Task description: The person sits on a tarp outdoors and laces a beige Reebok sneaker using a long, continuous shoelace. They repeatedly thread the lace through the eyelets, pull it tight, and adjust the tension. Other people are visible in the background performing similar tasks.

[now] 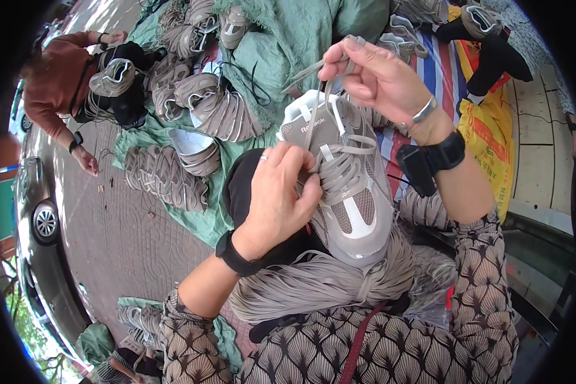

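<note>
A grey-beige sneaker (349, 224) with white overlays rests on my lap, its toe toward me. Its grey shoelace (345, 163) is threaded through several eyelets. My left hand (278, 192), a ring on one finger, is closed at the left edge of the sneaker beside the lacing; its fingertips are partly hidden. Above the sneaker's collar, my right hand (381, 77) pinches a raised length of lace between thumb and fingers. Strands of lace run from there down to the eyelets and tongue.
A thick bundle of grey laces (313, 288) lies across my lap. Rows of similar sneakers (163, 176) sit on green sacking (269, 57) ahead and left. Another person (64, 89) sits at far left with a sneaker. A dark car (51, 237) stands beyond the paving.
</note>
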`<state>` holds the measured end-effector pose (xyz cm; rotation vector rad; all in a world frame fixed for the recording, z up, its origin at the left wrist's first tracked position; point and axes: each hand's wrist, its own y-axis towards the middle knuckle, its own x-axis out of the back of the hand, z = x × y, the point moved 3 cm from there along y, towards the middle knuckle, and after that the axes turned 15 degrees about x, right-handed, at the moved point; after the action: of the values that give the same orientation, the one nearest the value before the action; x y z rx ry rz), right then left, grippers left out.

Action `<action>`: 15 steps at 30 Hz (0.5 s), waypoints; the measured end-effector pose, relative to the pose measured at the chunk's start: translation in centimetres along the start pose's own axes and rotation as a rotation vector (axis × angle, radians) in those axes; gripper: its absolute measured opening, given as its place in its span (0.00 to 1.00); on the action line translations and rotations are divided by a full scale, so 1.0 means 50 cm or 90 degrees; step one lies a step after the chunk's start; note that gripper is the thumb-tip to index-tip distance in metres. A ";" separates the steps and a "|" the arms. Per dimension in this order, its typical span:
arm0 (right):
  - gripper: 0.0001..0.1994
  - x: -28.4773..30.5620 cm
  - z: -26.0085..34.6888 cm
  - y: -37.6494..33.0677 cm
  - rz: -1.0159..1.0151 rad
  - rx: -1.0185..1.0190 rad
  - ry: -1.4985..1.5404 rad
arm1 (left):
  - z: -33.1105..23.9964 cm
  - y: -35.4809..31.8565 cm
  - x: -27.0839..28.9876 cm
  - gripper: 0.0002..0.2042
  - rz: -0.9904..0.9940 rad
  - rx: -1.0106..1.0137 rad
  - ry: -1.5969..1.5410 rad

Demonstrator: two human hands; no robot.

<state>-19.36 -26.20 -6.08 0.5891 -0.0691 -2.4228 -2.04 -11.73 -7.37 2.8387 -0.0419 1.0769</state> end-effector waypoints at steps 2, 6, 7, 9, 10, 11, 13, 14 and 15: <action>0.17 0.005 -0.032 0.000 0.025 0.000 -0.035 | 0.005 -0.016 -0.012 0.08 0.089 0.069 -0.083; 0.17 -0.011 -0.092 -0.013 0.058 -0.030 -0.147 | 0.017 -0.030 -0.015 0.06 0.206 0.179 -0.308; 0.17 -0.013 -0.095 -0.015 0.065 -0.028 -0.138 | 0.026 -0.031 -0.011 0.06 0.224 0.198 -0.360; 0.17 -0.016 -0.099 -0.014 0.065 -0.037 -0.135 | 0.037 -0.023 -0.003 0.05 0.256 0.241 -0.406; 0.17 -0.019 -0.097 -0.012 0.069 -0.036 -0.137 | 0.041 -0.016 0.002 0.05 0.273 0.252 -0.405; 0.17 -0.021 -0.094 -0.010 0.074 -0.036 -0.140 | 0.032 -0.010 0.012 0.05 0.267 0.180 -0.329; 0.16 -0.021 -0.076 -0.006 0.061 -0.031 -0.118 | 0.010 0.002 0.031 0.06 0.257 0.030 -0.182; 0.16 -0.020 -0.063 -0.002 0.046 -0.026 -0.089 | 0.004 0.003 0.039 0.07 0.244 -0.018 -0.107; 0.16 -0.020 -0.052 0.003 0.034 -0.021 -0.059 | 0.000 0.002 0.048 0.08 0.228 -0.064 -0.030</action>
<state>-17.48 -25.47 -7.98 0.4552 -0.0821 -2.3938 -0.26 -11.80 -5.77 2.8298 -0.6112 1.0283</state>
